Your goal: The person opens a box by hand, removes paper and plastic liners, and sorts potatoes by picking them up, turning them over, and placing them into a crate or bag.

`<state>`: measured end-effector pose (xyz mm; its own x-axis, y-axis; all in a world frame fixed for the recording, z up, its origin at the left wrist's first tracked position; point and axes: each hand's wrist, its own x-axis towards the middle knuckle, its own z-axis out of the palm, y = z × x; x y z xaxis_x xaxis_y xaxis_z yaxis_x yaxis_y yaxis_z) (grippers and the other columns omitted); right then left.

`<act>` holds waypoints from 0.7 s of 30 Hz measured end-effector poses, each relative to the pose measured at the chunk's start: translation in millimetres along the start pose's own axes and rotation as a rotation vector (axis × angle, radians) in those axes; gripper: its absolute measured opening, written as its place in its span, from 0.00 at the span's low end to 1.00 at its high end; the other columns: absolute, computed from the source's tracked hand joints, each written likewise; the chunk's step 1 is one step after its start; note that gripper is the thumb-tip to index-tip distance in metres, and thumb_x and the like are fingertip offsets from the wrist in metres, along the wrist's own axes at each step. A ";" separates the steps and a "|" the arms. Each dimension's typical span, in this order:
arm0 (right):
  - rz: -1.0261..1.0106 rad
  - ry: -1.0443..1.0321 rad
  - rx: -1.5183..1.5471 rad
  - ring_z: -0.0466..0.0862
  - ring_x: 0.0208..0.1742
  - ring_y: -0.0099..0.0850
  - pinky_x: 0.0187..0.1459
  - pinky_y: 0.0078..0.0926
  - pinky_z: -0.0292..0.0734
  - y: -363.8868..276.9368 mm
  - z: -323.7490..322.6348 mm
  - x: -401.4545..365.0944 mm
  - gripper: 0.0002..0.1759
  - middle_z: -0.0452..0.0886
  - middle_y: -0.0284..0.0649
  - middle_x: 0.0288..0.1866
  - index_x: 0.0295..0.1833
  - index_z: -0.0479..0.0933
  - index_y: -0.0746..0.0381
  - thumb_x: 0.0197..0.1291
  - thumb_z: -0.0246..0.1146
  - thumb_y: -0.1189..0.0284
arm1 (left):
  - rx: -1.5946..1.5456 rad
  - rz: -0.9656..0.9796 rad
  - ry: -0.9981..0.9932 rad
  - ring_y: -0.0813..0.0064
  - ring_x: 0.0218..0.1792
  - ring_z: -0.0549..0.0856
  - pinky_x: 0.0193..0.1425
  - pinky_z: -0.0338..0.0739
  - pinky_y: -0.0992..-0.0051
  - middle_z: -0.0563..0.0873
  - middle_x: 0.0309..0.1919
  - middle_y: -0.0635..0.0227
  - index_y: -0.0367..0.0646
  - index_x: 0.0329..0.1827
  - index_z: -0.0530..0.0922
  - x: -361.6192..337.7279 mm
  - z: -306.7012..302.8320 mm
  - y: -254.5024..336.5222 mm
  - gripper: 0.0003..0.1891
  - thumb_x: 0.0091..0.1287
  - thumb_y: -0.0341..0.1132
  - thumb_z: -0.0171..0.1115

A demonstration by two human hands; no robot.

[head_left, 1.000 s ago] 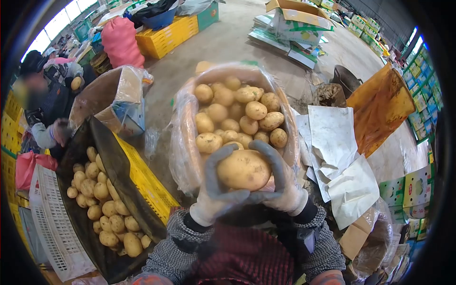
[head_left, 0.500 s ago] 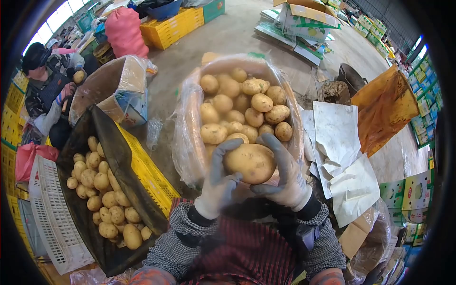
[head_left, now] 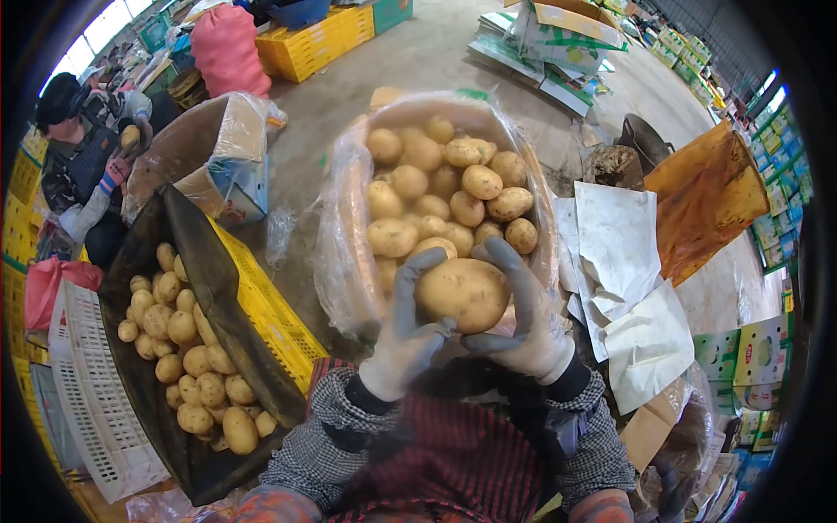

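1. Gloves cover both of our hands; our left hand [head_left: 403, 336] and right hand [head_left: 523, 322] are closed together around one large potato [head_left: 462, 295]. The left thumb and fingers press its left side, and the right fingers curl over its top and right side.
2. We hold that potato in front of our chest, over the near edge of a plastic-lined container [head_left: 344, 235].
3. Inside the container lies a heap of potatoes [head_left: 436, 187], piled nearly to the rim.
4. To our left stands a yellow crate [head_left: 270, 318] with a black liner [head_left: 209, 270], and a second pile of potatoes [head_left: 179, 349] rests in it.
5. Just left of that crate we see a white crate [head_left: 87, 392].
6. To our right, white paper sheets [head_left: 619, 244] lie on the concrete floor [head_left: 436, 61], with an orange sheet [head_left: 706, 196] beyond them.
7. Far to our left, another person [head_left: 83, 166] holds a small potato [head_left: 131, 137] beside a carton wrapped in plastic [head_left: 218, 157]; a pink sack [head_left: 227, 52] stands beyond.
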<state>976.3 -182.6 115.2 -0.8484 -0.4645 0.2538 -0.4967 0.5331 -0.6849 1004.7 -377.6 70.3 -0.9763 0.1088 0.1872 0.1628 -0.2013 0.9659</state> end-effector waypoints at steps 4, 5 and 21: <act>0.037 -0.009 0.092 0.72 0.72 0.42 0.71 0.38 0.66 0.9 -5.5 -1.8 0.65 0.71 0.51 0.70 0.80 0.51 0.67 0.39 0.85 0.66 | -0.002 0.102 -0.040 0.61 0.71 0.68 0.76 0.64 0.62 0.65 0.70 0.56 0.38 0.75 0.59 1.4 -0.8 -1.6 0.39 0.60 0.32 0.66; 0.037 -0.020 0.127 0.72 0.72 0.41 0.72 0.38 0.66 1.2 -8.4 -3.2 0.66 0.71 0.50 0.70 0.80 0.51 0.67 0.39 0.85 0.66 | 0.005 0.109 -0.027 0.58 0.71 0.68 0.75 0.65 0.62 0.66 0.70 0.54 0.37 0.75 0.59 0.9 0.7 -2.5 0.42 0.59 0.36 0.70; 0.203 0.088 0.806 0.84 0.52 0.28 0.50 0.27 0.83 20.1 -13.9 -8.4 0.24 0.81 0.41 0.59 0.70 0.69 0.65 0.74 0.58 0.66 | 0.490 0.277 0.120 0.51 0.68 0.73 0.74 0.68 0.60 0.70 0.67 0.50 0.38 0.71 0.67 -93.3 -12.5 89.9 0.49 0.47 0.44 0.84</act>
<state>970.8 -158.1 108.8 -0.9352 -0.3389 0.1024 -0.0783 -0.0843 -0.9934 1108.6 -418.0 137.5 -0.8927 -0.0007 0.4507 0.4337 0.2712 0.8593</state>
